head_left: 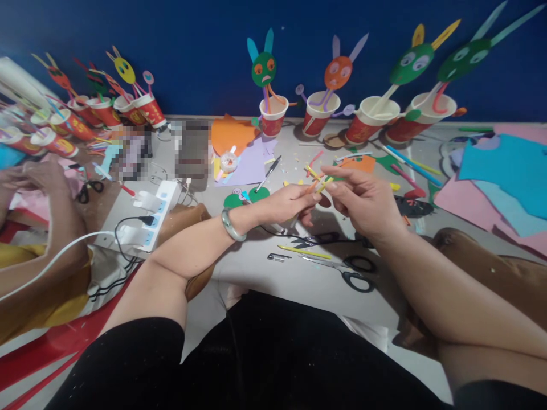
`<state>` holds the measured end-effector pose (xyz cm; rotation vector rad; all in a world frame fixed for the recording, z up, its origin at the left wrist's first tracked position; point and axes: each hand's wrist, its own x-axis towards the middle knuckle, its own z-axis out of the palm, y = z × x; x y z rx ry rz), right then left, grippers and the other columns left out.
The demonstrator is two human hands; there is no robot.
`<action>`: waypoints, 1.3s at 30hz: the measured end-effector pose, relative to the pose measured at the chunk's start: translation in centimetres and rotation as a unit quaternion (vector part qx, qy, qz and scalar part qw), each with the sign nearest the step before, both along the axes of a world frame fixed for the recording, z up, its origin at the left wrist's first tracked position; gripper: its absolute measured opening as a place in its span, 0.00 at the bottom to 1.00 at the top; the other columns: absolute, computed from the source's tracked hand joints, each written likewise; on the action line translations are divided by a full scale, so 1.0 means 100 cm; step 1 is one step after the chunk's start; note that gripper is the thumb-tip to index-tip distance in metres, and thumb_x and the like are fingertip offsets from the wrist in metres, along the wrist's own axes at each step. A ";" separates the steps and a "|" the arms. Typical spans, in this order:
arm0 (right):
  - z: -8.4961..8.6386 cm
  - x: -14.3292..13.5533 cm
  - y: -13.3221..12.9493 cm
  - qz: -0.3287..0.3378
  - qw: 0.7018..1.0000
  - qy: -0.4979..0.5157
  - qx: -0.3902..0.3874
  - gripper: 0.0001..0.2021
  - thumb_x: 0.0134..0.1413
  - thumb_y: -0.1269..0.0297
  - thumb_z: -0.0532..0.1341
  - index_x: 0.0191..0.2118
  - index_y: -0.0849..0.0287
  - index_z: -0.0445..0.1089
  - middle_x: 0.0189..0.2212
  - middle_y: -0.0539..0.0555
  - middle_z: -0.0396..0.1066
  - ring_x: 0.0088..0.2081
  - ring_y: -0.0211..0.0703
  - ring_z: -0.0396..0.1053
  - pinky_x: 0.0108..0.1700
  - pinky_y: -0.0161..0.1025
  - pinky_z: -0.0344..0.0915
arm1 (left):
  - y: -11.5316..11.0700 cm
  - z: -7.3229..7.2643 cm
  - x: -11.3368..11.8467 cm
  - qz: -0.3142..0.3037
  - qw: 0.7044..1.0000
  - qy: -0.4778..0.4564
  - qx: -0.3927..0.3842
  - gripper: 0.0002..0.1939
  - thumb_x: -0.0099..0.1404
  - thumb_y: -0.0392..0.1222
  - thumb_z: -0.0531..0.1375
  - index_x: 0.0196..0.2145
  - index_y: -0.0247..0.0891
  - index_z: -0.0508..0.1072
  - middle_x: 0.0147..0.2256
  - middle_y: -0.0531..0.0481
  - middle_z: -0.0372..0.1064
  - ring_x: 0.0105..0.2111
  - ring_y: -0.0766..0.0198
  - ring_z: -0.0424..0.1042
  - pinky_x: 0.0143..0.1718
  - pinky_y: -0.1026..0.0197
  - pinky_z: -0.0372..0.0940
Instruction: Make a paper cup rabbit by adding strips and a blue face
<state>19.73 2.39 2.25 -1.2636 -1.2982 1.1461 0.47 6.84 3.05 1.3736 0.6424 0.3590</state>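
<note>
Both hands meet above the middle of the table. My left hand (pixel 290 204), with a pale green bangle (pixel 233 226) on its wrist, is closed on thin yellow and orange strips (pixel 318 183). At the right end of the strips, the thumb and fingers of my right hand (pixel 363 199) pinch a yellow piece. Black-handled scissors (pixel 356 273) lie below the hands, beside a yellow strip (pixel 303 251) and a small clip-like item (pixel 278 257). Green paper circles (pixel 258 195) and a pen (pixel 269 172) lie left of my left hand.
Red-and-white cups (pixel 273 114) with paper animal figures stand along the blue wall. Coloured paper (pixel 504 171) lies at the right. A power strip (pixel 159 216) with cables is at the left, near another person's arms (pixel 64 210). A black cable crosses below my hands.
</note>
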 end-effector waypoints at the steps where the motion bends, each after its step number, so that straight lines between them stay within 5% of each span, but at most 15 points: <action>1: 0.001 -0.001 0.000 -0.001 1.000 0.007 0.000 0.24 0.52 0.44 0.77 0.48 0.54 0.78 0.16 0.41 0.57 0.19 0.32 0.51 0.21 0.36 0.48 | -0.001 0.001 0.001 0.007 1.000 -0.006 -0.022 0.17 0.78 0.50 0.59 0.33 0.38 0.68 0.20 0.61 0.59 0.22 0.71 0.67 0.36 0.63 0.73; 7: 0.004 -0.007 0.001 0.002 0.996 0.079 -0.043 0.26 0.41 0.42 0.82 0.32 0.55 0.73 0.26 0.50 0.74 0.24 0.35 0.65 0.26 0.37 0.60 | -0.007 0.004 0.003 -0.014 0.992 -0.028 -0.126 0.15 0.78 0.45 0.60 0.32 0.38 0.66 0.22 0.63 0.54 0.20 0.75 0.60 0.35 0.62 0.75; 13: 0.003 -0.003 0.004 0.026 0.990 0.127 -0.060 0.25 0.42 0.43 0.81 0.33 0.54 0.72 0.25 0.47 0.70 0.24 0.34 0.63 0.26 0.36 0.59 | -0.006 0.008 0.004 0.004 0.976 -0.041 -0.215 0.18 0.81 0.48 0.54 0.32 0.38 0.65 0.23 0.61 0.56 0.19 0.75 0.57 0.31 0.63 0.72; 23: -0.001 -0.001 0.004 0.008 0.994 0.090 -0.068 0.22 0.44 0.44 0.81 0.36 0.53 0.78 0.26 0.49 0.72 0.24 0.35 0.62 0.23 0.37 0.58 | 0.000 -0.003 0.000 -0.028 0.979 -0.041 -0.196 0.18 0.78 0.55 0.59 0.44 0.34 0.72 0.36 0.43 0.80 0.30 0.66 0.79 0.40 0.59 0.76; 39: 0.005 -0.006 0.004 0.018 0.989 0.130 -0.065 0.30 0.32 0.43 0.84 0.32 0.57 0.74 0.22 0.46 0.73 0.21 0.31 0.66 0.21 0.31 0.57 | 0.006 -0.016 -0.003 -0.082 0.972 -0.085 -0.201 0.17 0.77 0.51 0.62 0.49 0.33 0.72 0.43 0.38 0.83 0.35 0.62 0.82 0.49 0.52 0.76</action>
